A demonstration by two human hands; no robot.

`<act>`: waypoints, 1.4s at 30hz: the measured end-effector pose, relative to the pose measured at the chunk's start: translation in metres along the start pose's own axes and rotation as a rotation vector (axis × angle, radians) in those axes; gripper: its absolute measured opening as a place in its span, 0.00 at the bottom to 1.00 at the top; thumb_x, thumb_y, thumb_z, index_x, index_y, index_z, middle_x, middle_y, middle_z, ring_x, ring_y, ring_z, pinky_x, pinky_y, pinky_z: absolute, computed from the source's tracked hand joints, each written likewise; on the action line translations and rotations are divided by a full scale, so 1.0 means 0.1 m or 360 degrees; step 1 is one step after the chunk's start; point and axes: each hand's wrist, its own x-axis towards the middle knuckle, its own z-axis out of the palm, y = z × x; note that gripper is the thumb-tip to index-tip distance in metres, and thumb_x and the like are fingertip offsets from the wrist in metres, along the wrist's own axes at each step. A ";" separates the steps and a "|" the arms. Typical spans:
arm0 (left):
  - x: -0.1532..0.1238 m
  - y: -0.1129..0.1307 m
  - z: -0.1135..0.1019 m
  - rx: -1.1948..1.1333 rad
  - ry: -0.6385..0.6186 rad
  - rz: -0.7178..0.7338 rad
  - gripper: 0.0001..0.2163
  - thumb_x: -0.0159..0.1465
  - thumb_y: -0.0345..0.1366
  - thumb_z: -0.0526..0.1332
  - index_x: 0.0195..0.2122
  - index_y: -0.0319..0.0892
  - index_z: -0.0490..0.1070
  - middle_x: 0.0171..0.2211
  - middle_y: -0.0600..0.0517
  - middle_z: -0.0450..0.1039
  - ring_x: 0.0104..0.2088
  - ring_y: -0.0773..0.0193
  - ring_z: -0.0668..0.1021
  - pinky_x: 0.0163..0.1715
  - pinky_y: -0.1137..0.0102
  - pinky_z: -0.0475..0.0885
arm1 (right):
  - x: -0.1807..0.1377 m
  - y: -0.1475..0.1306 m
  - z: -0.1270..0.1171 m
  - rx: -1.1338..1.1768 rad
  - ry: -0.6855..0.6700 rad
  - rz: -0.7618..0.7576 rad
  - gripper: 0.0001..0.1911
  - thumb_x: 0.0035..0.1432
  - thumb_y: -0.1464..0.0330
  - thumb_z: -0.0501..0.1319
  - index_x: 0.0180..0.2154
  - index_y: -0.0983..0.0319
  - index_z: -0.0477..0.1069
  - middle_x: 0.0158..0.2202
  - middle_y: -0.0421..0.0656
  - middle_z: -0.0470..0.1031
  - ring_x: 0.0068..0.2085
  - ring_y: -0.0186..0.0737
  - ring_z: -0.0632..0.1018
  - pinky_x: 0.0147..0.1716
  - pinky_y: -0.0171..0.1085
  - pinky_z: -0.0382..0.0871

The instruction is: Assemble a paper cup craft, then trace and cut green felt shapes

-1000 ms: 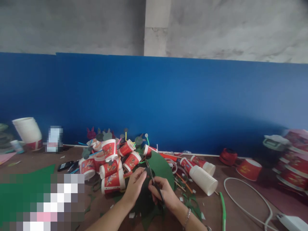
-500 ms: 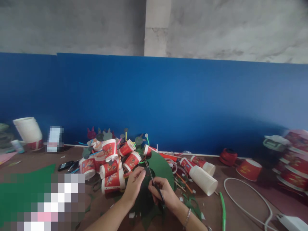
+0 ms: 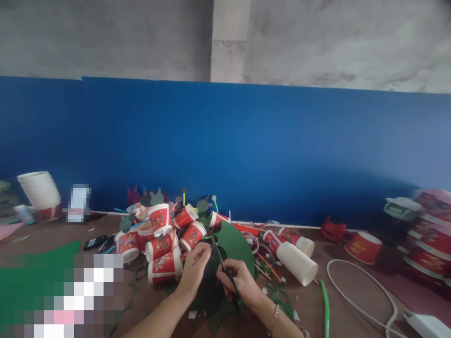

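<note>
My right hand (image 3: 241, 280) is closed around the black-handled scissors (image 3: 230, 277), whose blades point up and away to the left. Close beside the blades, my left hand (image 3: 196, 268) pinches a dark green piece of paper (image 3: 214, 268), its outline hard to make out against the sheet behind. Under and beyond both hands lies a large green paper sheet (image 3: 237, 241) with a rounded edge. Left of my left hand is a pile of red-and-white paper cups (image 3: 165, 266), some with straws and paper animal heads attached.
Stacked white cups (image 3: 298, 263) lie on their side at right, near green paper scraps (image 3: 283, 300). A white cable (image 3: 366, 267), a green straw (image 3: 325, 310) and a red cup (image 3: 363, 247) are farther right. Green paper (image 3: 52, 263) covers the left. A blue partition (image 3: 264, 155) stands behind.
Both hands and the scissors stay almost in place. The left fingers and blades have shifted very slightly to the left, as has the whole view.
</note>
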 end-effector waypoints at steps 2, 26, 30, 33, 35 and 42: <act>0.00 0.00 0.00 0.0004 0.0003 0.0003 0.11 0.60 0.43 0.56 0.26 0.41 0.68 0.25 0.54 0.65 0.30 0.63 0.67 0.32 0.72 0.62 | 0.01 0.01 0.00 0.0007 0.0000 0.0001 0.12 0.46 0.61 0.61 0.25 0.64 0.65 0.11 0.33 0.63 0.11 0.27 0.63 0.11 0.26 0.56; -0.02 0.05 0.02 0.0062 0.0041 0.0030 0.11 0.59 0.43 0.56 0.27 0.42 0.69 0.25 0.54 0.66 0.29 0.63 0.68 0.32 0.72 0.63 | 0.00 -0.02 0.01 0.0026 -0.0034 0.0044 0.15 0.45 0.58 0.62 0.26 0.64 0.66 0.12 0.33 0.64 0.12 0.27 0.65 0.12 0.26 0.57; -0.01 0.06 0.01 0.0115 -0.0004 0.0076 0.10 0.59 0.43 0.56 0.27 0.42 0.70 0.28 0.53 0.69 0.31 0.62 0.70 0.34 0.71 0.63 | 0.00 -0.01 0.01 0.0084 -0.0042 0.0034 0.15 0.45 0.58 0.62 0.27 0.64 0.66 0.13 0.34 0.65 0.13 0.28 0.66 0.13 0.26 0.59; -0.01 0.05 0.01 0.0109 -0.0002 0.0080 0.11 0.59 0.43 0.56 0.27 0.42 0.69 0.28 0.53 0.69 0.31 0.61 0.70 0.34 0.71 0.63 | 0.01 0.01 0.01 0.0039 -0.0028 -0.0008 0.14 0.46 0.59 0.62 0.26 0.64 0.66 0.12 0.34 0.65 0.13 0.27 0.65 0.12 0.26 0.58; -0.01 0.04 0.01 0.0098 -0.0003 0.0077 0.11 0.59 0.43 0.56 0.27 0.42 0.69 0.27 0.53 0.68 0.31 0.61 0.69 0.33 0.71 0.63 | 0.01 0.02 0.01 0.0008 -0.0027 -0.0006 0.13 0.46 0.60 0.62 0.25 0.64 0.66 0.12 0.34 0.64 0.12 0.27 0.64 0.11 0.26 0.57; -0.01 -0.02 0.01 0.0072 0.0058 0.0057 0.10 0.60 0.41 0.55 0.27 0.42 0.68 0.26 0.54 0.65 0.31 0.63 0.68 0.33 0.71 0.63 | 0.01 0.02 -0.01 0.0005 -0.0044 0.0025 0.13 0.47 0.59 0.61 0.25 0.64 0.66 0.11 0.33 0.63 0.12 0.27 0.64 0.11 0.26 0.57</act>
